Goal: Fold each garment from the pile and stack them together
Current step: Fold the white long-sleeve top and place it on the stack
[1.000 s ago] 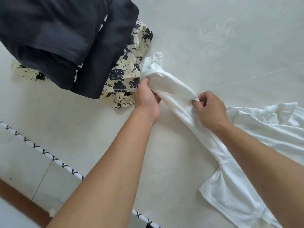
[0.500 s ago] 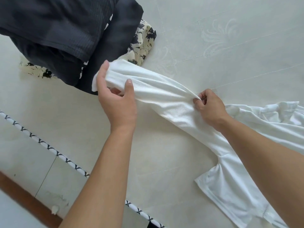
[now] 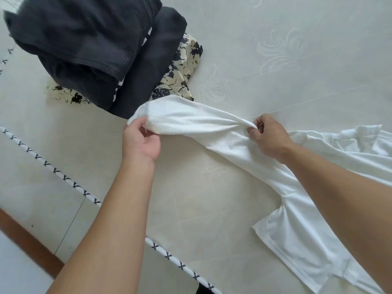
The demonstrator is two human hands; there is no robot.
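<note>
Now the left hand (image 3: 141,143) has slid to the white shirt (image 3: 212,126) sleeve's cuff, the right hand (image 3: 269,136) pinching mid-sleeve: straightened, ready for folding.

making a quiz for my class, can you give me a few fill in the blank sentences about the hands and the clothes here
1. Both hands grip the ____ garment.
2. The left hand holds the end of a ____.
3. The right hand ____ a fold of cloth farther along it.
4. The dark clothes lie on a cream garment printed in ____.

Missing words: white; sleeve; pinches; black
</note>
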